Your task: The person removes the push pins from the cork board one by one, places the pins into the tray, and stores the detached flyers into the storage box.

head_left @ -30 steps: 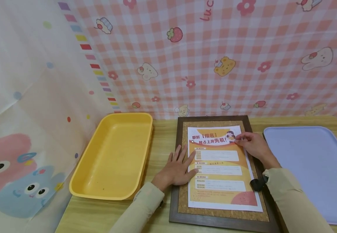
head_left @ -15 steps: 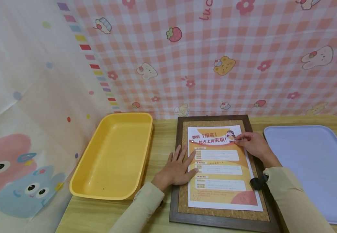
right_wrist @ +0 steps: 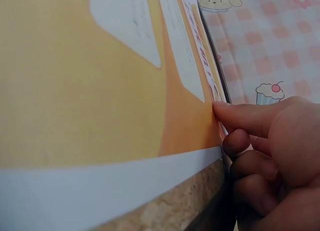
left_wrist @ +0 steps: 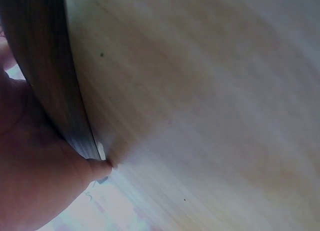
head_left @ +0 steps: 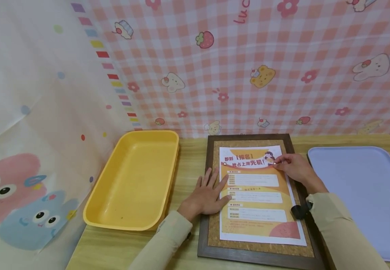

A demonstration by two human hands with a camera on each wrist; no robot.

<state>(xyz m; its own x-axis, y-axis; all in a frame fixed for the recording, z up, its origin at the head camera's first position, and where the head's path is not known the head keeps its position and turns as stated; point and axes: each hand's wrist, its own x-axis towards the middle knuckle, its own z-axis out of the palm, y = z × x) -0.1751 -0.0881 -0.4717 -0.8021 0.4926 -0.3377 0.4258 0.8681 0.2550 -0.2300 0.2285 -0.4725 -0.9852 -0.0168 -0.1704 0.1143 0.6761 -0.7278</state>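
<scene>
A printed orange-and-white poster (head_left: 255, 228) lies on a cork board (head_left: 262, 245) with a dark wooden frame (head_left: 242, 255). My left hand (head_left: 206, 195) rests with fingers spread over the poster's left edge and the frame. At the poster's upper right, my right hand (head_left: 297, 168) pinches a small white pushpin (head_left: 274, 163) close against the paper. Another small white pushpin (head_left: 224, 164) sits near the poster's upper left edge. In the right wrist view, the right hand's index finger (right_wrist: 250, 116) reaches to the paper, with the other fingers curled below it.
A yellow tray (head_left: 90, 210) stands left of the board on the wooden table (head_left: 107, 247). To the right lies a pale purple tray (head_left: 360, 180), partly behind my right sleeve (head_left: 343, 228). A pink checked cloth (head_left: 188, 60) hangs behind the table.
The view shifts slightly. The white pushpin head at my right fingertips now shows, where the fingers covered it before. My left hand keeps its place on the poster.
</scene>
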